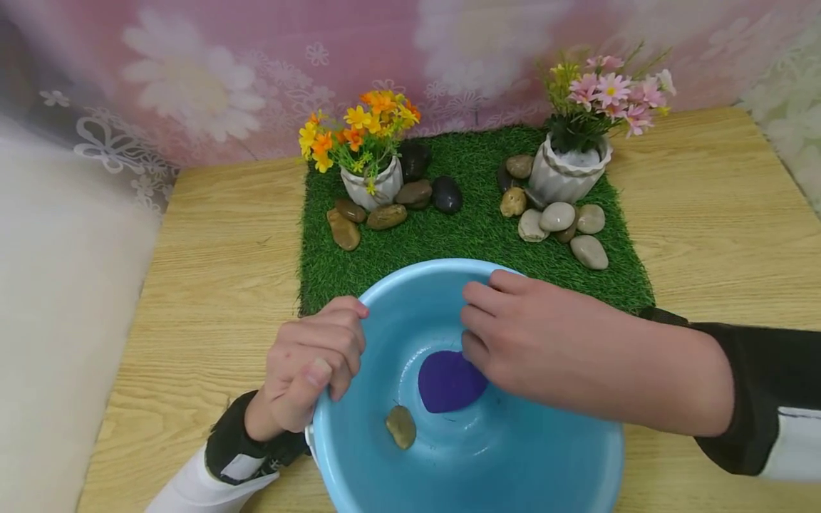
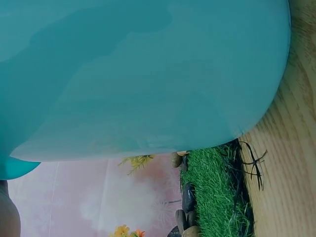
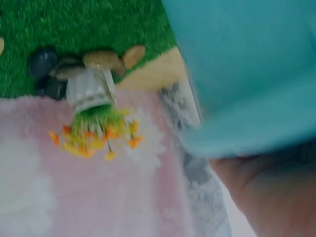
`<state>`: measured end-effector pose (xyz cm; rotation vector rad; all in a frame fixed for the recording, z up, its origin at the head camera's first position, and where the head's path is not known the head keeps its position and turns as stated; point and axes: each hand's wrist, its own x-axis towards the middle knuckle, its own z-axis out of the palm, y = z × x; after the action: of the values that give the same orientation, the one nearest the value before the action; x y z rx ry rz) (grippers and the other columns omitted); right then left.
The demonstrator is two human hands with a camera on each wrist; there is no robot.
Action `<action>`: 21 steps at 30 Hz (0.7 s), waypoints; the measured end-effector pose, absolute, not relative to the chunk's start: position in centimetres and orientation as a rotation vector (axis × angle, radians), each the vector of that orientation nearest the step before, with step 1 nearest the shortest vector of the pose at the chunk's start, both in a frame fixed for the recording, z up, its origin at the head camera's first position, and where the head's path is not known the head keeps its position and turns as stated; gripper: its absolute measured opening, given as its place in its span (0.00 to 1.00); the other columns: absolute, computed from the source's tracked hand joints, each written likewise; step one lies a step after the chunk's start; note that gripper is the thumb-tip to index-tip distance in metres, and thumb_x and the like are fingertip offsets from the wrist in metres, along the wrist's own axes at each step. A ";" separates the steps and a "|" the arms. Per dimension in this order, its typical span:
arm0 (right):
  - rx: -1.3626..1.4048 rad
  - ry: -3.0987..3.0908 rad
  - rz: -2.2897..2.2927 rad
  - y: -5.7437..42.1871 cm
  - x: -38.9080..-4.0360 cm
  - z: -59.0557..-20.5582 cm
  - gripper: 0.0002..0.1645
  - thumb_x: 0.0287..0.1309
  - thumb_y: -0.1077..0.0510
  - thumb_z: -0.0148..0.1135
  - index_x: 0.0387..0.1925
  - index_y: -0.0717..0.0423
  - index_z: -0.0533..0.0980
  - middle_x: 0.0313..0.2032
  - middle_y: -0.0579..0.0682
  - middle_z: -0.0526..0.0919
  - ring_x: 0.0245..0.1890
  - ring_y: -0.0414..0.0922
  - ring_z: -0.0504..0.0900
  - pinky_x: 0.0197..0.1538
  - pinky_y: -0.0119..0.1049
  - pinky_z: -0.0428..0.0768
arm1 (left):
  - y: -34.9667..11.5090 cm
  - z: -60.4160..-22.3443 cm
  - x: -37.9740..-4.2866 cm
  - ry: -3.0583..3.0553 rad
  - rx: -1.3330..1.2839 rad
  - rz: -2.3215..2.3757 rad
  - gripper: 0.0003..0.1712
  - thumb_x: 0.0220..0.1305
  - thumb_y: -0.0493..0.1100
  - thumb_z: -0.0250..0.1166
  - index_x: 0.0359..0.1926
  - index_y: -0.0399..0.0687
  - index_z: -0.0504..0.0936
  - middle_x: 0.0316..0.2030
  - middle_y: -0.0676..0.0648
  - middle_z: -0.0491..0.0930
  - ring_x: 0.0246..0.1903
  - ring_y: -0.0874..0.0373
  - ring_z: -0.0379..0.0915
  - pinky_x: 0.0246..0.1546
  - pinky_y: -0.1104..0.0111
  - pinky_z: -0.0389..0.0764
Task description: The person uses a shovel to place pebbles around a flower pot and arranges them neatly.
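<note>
In the head view my left hand [image 1: 317, 356] grips the left rim of a light blue bucket [image 1: 378, 484]. My right hand [image 1: 513, 320] is over the bucket's far right side with its fingers curled, their tips hidden. A purple, flat-looking rounded thing [image 1: 449, 381] shows inside the bucket, its right edge covered by this hand; I cannot tell whether the fingers hold it. Left of it, a brownish stone [image 1: 401, 427] lies at the bottom. The bucket's outer wall [image 2: 163, 84] fills most of the left wrist view. The right wrist view is blurred, with the bucket [image 3: 247, 59] at right.
Behind the bucket, an artificial grass mat [image 1: 449, 239] covers part of the wooden table [image 1: 218, 263]. Two white pots stand on it, one with orange and yellow flowers [image 1: 359, 132], one with pink flowers [image 1: 612, 92]. Several stones [image 1: 556, 216] surround them. A floral cloth [image 1: 359, 43] hangs behind.
</note>
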<state>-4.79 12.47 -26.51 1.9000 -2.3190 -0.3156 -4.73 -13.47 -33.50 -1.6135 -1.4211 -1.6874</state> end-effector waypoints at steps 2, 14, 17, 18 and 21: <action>1.868 -2.321 -0.346 12.1 -4.8 -26.6 0.11 0.53 0.58 0.74 0.31 0.55 0.78 0.26 0.48 0.69 0.29 0.47 0.59 0.37 0.40 0.62 | -13.5 -33.5 -4.7 -1.428 -1.613 -1.687 0.30 0.74 0.35 0.38 0.11 0.48 0.65 0.13 0.51 0.67 0.19 0.57 0.63 0.54 0.60 0.64; 1.897 -2.333 -0.322 11.5 -4.9 -27.8 0.11 0.57 0.51 0.73 0.31 0.50 0.78 0.24 0.46 0.70 0.27 0.45 0.59 0.35 0.38 0.62 | -13.5 -33.6 -4.7 -1.427 -1.611 -1.686 0.30 0.74 0.36 0.39 0.11 0.48 0.65 0.13 0.51 0.68 0.19 0.57 0.63 0.54 0.60 0.64; 1.926 -2.359 -0.283 11.4 -5.0 -28.0 0.11 0.61 0.48 0.69 0.32 0.49 0.78 0.25 0.45 0.70 0.27 0.45 0.59 0.35 0.37 0.61 | -13.5 -33.6 -4.8 -1.432 -1.613 -1.677 0.30 0.74 0.36 0.38 0.11 0.48 0.65 0.13 0.51 0.68 0.19 0.57 0.64 0.54 0.60 0.65; 1.940 -2.367 -0.256 11.5 -5.1 -28.0 0.11 0.61 0.47 0.69 0.32 0.49 0.79 0.25 0.44 0.70 0.27 0.44 0.59 0.35 0.37 0.61 | -13.5 -33.6 -4.8 -1.434 -1.614 -1.675 0.30 0.74 0.36 0.38 0.11 0.48 0.65 0.13 0.51 0.68 0.19 0.57 0.64 0.54 0.60 0.65; 1.976 -2.388 -0.117 11.8 -5.2 -27.6 0.09 0.62 0.48 0.67 0.33 0.47 0.79 0.25 0.43 0.69 0.28 0.43 0.58 0.36 0.36 0.60 | -13.5 -33.6 -4.8 -1.440 -1.616 -1.673 0.30 0.74 0.36 0.38 0.11 0.49 0.65 0.13 0.51 0.68 0.20 0.57 0.64 0.54 0.60 0.65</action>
<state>-5.24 11.82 -27.60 1.9759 -2.3878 -0.1172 -4.78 -13.52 -33.63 -1.6155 -1.4400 -1.6732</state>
